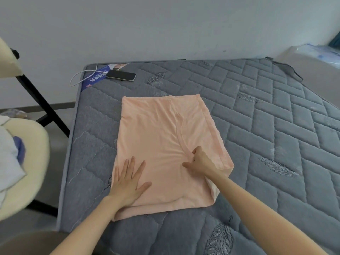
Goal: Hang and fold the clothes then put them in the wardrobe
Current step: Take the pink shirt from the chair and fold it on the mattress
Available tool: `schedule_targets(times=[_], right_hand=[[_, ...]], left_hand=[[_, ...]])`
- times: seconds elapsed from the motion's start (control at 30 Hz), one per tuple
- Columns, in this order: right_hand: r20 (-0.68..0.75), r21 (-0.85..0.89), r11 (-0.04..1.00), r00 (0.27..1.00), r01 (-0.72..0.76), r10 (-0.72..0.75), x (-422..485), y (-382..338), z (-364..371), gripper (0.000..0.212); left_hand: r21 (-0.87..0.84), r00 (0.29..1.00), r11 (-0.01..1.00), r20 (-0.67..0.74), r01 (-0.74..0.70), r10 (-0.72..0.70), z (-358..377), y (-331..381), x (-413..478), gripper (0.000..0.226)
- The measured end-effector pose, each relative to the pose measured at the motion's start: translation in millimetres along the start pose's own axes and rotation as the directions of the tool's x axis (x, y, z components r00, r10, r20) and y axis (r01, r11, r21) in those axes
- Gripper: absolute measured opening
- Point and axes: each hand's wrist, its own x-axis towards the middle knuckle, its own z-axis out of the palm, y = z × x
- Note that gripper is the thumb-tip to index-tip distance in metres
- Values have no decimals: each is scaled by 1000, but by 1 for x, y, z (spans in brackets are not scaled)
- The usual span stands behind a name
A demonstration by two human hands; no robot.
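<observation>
The folded peach shirt (161, 129) lies mid-mattress (257, 111), the left hand (128, 183) pressing flat with straight fingers at its 7 o'clock while the right hand (200, 162) pinches cloth at 5 o'clock, where a hard tug could drag the layers askew.

a plain bedroom in a home is shown by a bare quilted grey mattress (257, 111) set against a blank white wall (165, 24), a phone (120, 75) left charging at its far left corner, and a cream chair (25, 162) beside its left edge.
</observation>
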Motion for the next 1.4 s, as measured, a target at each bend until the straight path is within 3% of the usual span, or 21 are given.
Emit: schedule_targets(times=[0.07,0.23,0.33,0.43,0.57,0.63,0.7,0.77,0.83,0.93,1.03,1.17,1.27,1.4], right_hand=[[16,-55,998,1000,-13,14,-6,3,1,42],[-116,-12,1000,993,-12,10,-20,15,5,35],[-119,-166,986,993,-15,-4,-28,24,5,20],[-67,-434,900,998,-39,11,-37,41,-5,11],[7,-592,783,970,-190,241,-52,63,-20,29],[-20,-615,758,965,-218,262,-57,66,-21,32],[-114,-594,784,983,-184,144,-63,62,-19,26],[-230,-540,839,971,-67,-70,-69,53,-14,15],[-246,-431,899,949,74,-196,-74,35,-9,16],[-150,-274,945,963,178,-225,-70,-2,4,19],[-61,-248,938,962,243,-265,-50,-40,15,21],[9,-172,926,941,335,-338,-12,-88,27,26],[35,-79,928,931,365,-363,19,-127,39,32],[59,-28,926,926,376,-374,61,-173,55,45]], left_hand=[[19,1000,1000,32,0,-1,0,-2,-8,80],[-16,991,998,126,56,-54,-7,7,-18,78],[-54,977,996,204,68,-55,-19,15,-18,77],[-116,978,992,208,46,-21,-27,23,-18,74],[-148,981,984,182,96,-68,-27,30,-20,72],[-176,981,972,147,153,-128,-25,27,-22,73],[-256,974,941,98,224,-205,-23,22,-26,75],[-376,953,879,43,292,-299,-23,16,-31,81],[-508,920,787,27,349,-390,-26,11,-34,87],[-623,890,687,31,373,-456,-29,2,-38,87],[-645,881,656,56,392,-471,-32,-8,-41,88],[-718,882,581,96,383,-462,-32,-24,-42,64],[-741,894,562,117,369,-432,-34,-37,-37,32],[-741,904,551,178,383,-388,-38,-52,-27,17]])
